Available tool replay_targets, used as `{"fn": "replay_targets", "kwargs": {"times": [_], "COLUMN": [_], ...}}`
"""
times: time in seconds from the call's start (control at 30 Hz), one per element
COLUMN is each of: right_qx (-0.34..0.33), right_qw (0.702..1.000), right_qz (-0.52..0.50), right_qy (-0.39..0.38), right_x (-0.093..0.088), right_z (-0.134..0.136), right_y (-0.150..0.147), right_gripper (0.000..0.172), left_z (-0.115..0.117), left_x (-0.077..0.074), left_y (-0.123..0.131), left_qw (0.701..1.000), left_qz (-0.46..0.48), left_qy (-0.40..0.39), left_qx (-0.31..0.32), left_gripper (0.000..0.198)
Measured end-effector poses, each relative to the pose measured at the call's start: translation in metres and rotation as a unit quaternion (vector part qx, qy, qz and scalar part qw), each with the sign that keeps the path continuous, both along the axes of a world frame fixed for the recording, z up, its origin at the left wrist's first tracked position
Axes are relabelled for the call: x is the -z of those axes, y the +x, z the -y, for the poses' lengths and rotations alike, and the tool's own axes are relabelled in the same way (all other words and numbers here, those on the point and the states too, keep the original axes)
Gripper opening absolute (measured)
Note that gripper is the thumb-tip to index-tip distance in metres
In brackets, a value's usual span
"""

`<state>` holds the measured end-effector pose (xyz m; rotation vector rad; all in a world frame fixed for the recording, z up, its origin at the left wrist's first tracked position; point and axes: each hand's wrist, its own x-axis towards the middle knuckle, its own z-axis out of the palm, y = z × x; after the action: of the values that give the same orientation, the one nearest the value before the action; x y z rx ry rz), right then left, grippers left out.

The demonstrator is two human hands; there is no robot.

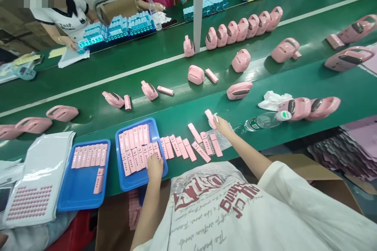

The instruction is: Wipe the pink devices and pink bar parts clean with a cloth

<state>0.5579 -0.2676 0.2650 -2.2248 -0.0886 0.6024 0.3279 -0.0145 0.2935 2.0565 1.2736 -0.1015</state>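
"What's in the containers?"

"The middle blue tray (132,184) carries two rows of pink sticks, a far row (134,136) and a near row (134,160), lying side by side. Some bare blue floor shows along its near edge."

"And the one to its left?"

"The second blue tray (81,190) has a single row of sticks (88,156) at its far end, plus one lone stick (98,180) by the right wall. The rest of its floor is bare."

"Any others?"

"Across the belt, a dark tray (129,37) is packed with blue pieces (118,27), near a person in a white top (69,17). On this side, a clear bottle (262,121) lies tipped over on the worktop (176,117), beyond the right forearm."

"How is the grip on each side?"

"The right hand (221,124) is closed around a pink stick (209,117), held above the worktop, its far end poking out past the fingers. Something white shows at the fingertips, too small to name."

"The left?"

"The left hand (155,164) reaches into the middle tray, its fingers at the right end of the near row. I can't tell whether they pinch a stick or only rest there."

"And between the hands?"

"Loose pink sticks (176,146) lie on the worktop, slanted at various angles."
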Motion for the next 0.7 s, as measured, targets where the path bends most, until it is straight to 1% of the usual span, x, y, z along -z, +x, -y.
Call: {"fn": "replay_targets", "kwargs": {"times": [0.1,0.2,0.27,0.33,0.4,0.47,0.53,0.6,0.63,0.67,0.7], "right_qx": [-0.012,-0.004,0.010,0.030,0.054,0.077,0.108,0.138,0.142,0.125,0.079], "right_qw": [0.999,0.998,0.998,0.997,0.995,0.992,0.987,0.973,0.962,0.954,0.951], "right_qz": [0.021,0.040,0.054,0.068,0.081,0.087,0.079,0.052,0.034,0.021,0.016], "right_qy": [-0.040,-0.051,-0.041,-0.019,0.012,0.043,0.092,0.178,0.232,0.273,0.297], "right_x": [0.002,0.000,-0.002,-0.004,-0.006,-0.009,-0.015,-0.028,-0.037,-0.047,-0.057], "right_z": [0.007,0.014,0.019,0.025,0.030,0.031,0.024,0.009,-0.002,-0.014,-0.026], "right_y": [0.003,0.003,0.004,0.006,0.007,0.006,0.000,-0.010,-0.017,-0.025,-0.034], "right_gripper": [0.029,0.031,0.031,0.032,0.037,0.045,0.054,0.057,0.057,0.056,0.055], "left_z": [0.005,0.005,-0.002,-0.011,-0.016,-0.015,-0.007,0.007,0.016,0.025,0.035], "left_x": [0.014,0.024,0.026,0.021,0.010,-0.007,-0.026,-0.045,-0.054,-0.062,-0.070], "left_y": [0.003,0.010,0.012,0.010,0.003,-0.006,-0.011,-0.007,-0.002,0.006,0.015], "left_qw": [0.999,0.996,0.994,0.993,0.989,0.979,0.961,0.937,0.926,0.914,0.900], "left_qz": [-0.050,-0.084,-0.090,-0.077,-0.037,0.030,0.110,0.179,0.203,0.226,0.247], "left_qy": [0.014,0.003,-0.026,-0.071,-0.129,-0.191,-0.246,-0.294,-0.314,-0.336,-0.360], "left_qx": [-0.008,-0.037,-0.052,-0.058,-0.063,-0.068,-0.067,-0.053,-0.040,-0.025,-0.009], "left_gripper": [0.037,0.039,0.037,0.032,0.023,0.017,0.022,0.032,0.037,0.040,0.042]}}
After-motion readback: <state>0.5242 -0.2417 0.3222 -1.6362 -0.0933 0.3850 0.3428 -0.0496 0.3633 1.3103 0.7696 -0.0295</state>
